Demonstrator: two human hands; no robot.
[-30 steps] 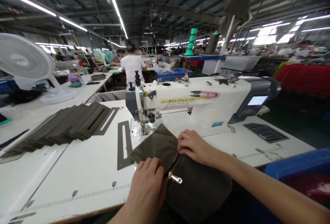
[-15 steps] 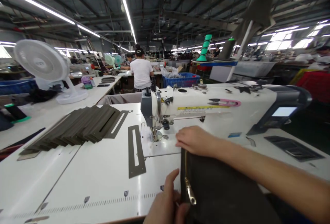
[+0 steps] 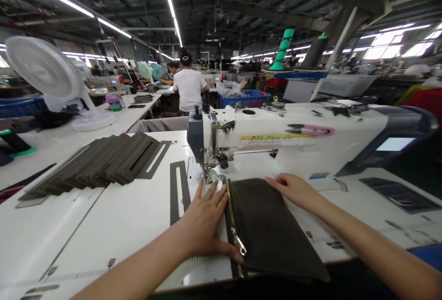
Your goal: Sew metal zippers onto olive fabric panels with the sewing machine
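A dark olive fabric panel (image 3: 265, 226) with a brass zipper (image 3: 232, 212) down its left side lies on the sewing machine bed, its near edge drooping at the table front. The metal zipper pull (image 3: 239, 244) sits near the close end. My left hand (image 3: 203, 219) lies flat with fingers spread, fingertips beside the presser foot (image 3: 208, 175) and thumb on the zipper edge by the pull. At the panel's far right corner, my right hand (image 3: 297, 192) pinches the edge between thumb and bent fingers. Left of the needle lies a slotted strip (image 3: 175, 194), partly behind my left hand.
The white sewing machine (image 3: 262, 129) stands across the back, thread snips (image 3: 312, 129) on its arm. A fanned stack of slotted strips (image 3: 100, 162) lies left. A white fan (image 3: 44, 70), thread cones (image 3: 283, 49), a blue crate (image 3: 248, 99) and a person (image 3: 189, 88) are beyond.
My left hand has moved forward from the near edge and flattened beside the presser foot. My right hand has shifted right to the panel's corner, and the panel now lies spread out.
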